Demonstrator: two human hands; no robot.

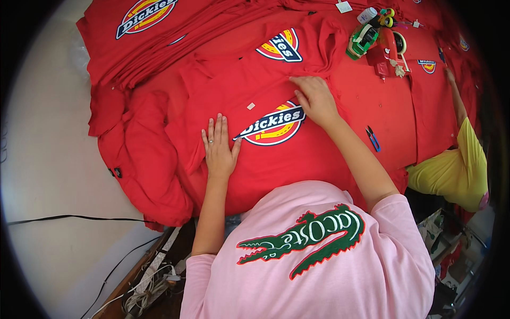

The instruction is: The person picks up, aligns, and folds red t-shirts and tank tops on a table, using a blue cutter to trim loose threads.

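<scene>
Red-draped table [366, 111] bears a red shirt [265, 154] under both flat, open hands: left hand [219, 148], right hand [316, 99].

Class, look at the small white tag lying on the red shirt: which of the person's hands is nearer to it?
Left. The left hand lies flat just below-left of the white tag; the right hand presses the red shirt farther off, to the tag's right.

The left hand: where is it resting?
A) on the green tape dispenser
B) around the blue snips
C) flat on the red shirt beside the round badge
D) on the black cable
C: the left hand lies flat, fingers spread, on the red shirt just left of its round badge.
</scene>
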